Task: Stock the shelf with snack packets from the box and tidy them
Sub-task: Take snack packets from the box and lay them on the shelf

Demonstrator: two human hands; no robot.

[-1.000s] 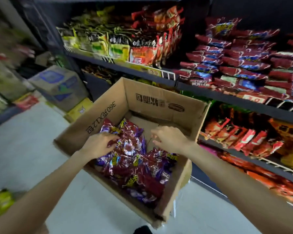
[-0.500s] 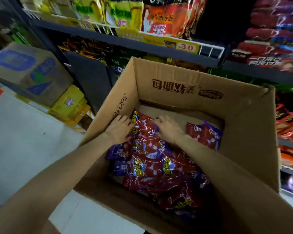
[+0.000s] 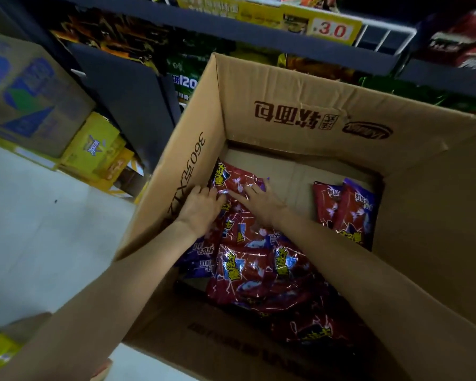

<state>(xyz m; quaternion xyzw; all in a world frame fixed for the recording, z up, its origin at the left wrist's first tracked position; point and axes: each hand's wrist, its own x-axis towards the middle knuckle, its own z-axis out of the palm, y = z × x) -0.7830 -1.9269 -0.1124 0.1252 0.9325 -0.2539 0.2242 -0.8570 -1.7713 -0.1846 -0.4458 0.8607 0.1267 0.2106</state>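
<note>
The open brown corrugated cardboard box (image 3: 300,116) fills the centre and right of the view, its flaps raised. Inside lie glossy red-and-purple foil snack packets (image 3: 248,270), crinkled and reflective, printed with yellow block characters and white lightning streaks. The main heap runs from the box centre toward 6 o'clock. Two further packets (image 3: 346,213) stand on edge against the inner wall at 3 o'clock, well apart from the heap across bare cardboard floor.

The left hand (image 3: 201,207) is at the heap's 10 o'clock corner, fingers curled onto the edge of the topmost packet (image 3: 237,178); whether they grasp it cannot be told. The right hand (image 3: 261,200) lies just beside it, fingers extended flat and pressing on the same packet.

The far box wall bears inverted dark-brown Chinese characters and an oval logo; the left wall reads "360", with further characters inverted.

At 12 o'clock, a dark metal shelf (image 3: 231,28) carries a yellow price label (image 3: 333,30) reading "3.0". At 9 o'clock, yellow cartons (image 3: 94,149) and a brown box with blue print (image 3: 30,89) sit on the pale floor (image 3: 39,229).
</note>
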